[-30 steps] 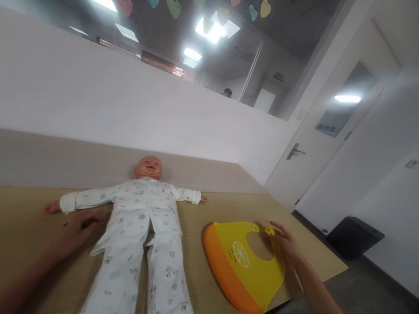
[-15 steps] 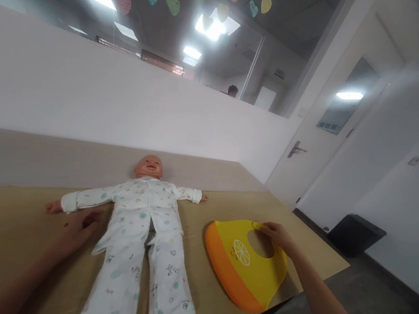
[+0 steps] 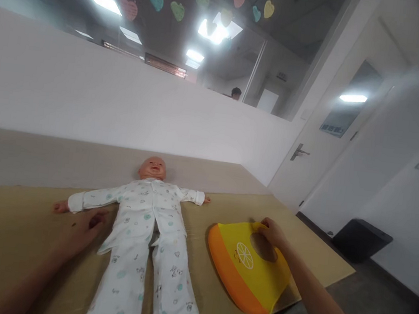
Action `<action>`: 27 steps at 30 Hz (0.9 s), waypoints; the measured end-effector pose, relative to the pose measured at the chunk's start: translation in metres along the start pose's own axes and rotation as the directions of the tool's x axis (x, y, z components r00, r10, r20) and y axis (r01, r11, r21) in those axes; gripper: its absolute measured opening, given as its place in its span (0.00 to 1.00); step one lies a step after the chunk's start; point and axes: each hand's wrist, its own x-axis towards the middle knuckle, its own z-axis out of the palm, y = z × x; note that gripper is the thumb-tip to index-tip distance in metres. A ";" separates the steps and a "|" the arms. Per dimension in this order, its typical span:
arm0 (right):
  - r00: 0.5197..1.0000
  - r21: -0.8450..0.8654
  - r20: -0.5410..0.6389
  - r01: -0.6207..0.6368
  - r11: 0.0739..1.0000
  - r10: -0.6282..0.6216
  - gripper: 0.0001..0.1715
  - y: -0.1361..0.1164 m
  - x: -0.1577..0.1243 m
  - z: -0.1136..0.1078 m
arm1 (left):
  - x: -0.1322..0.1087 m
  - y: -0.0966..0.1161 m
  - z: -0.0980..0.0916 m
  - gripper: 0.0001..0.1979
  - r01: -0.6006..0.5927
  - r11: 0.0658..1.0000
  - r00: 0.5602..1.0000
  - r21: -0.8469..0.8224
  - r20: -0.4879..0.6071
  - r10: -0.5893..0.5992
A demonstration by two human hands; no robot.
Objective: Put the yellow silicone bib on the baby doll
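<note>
A baby doll (image 3: 153, 168) lies on its back on the table, arms spread, wearing a white patterned top (image 3: 143, 195) and matching trousers (image 3: 175, 280). My left hand (image 3: 88, 228) rests beside the doll's torso, under its outstretched arm. Its fingers are loosely curved and apart, with nothing visible in them. To the right of the doll is a yellow baby bib (image 3: 256, 272) with an orange pocket edge and a white citrus-slice print. My right hand (image 3: 272, 232) pinches one neck strap of the bib; the fingertips are partly hidden behind it.
The tan tabletop (image 3: 12, 234) ends on the right beside the bib. Behind it stands a white wall (image 3: 142, 108) with a window bearing paper hearts. A door (image 3: 318, 140) and a black bin-like object (image 3: 361, 241) are at the right. A person's head (image 3: 236, 93) shows through the glass.
The whole view has shifted slightly, so everything sits a bit further right. The right hand's fingers have closed more around the bib's strap, lifting it slightly. The left hand stays beside the doll.
</note>
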 end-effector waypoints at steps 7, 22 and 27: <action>0.959 0.284 -0.074 0.282 0.916 -0.273 0.15 -0.064 -0.019 -0.060 | -0.010 0.019 -0.011 0.17 -0.003 0.990 0.999 -0.141 0.031 0.008; 0.568 0.165 -0.259 0.823 0.544 -0.781 0.10 -0.299 -0.106 -0.200 | -0.061 0.217 -0.044 0.30 -0.264 0.719 0.854 -0.643 0.190 0.484; 0.421 0.232 -0.276 0.902 0.365 -0.864 0.07 -0.361 -0.102 -0.198 | -0.070 0.232 -0.044 0.19 -0.106 0.702 0.950 -0.705 0.136 0.280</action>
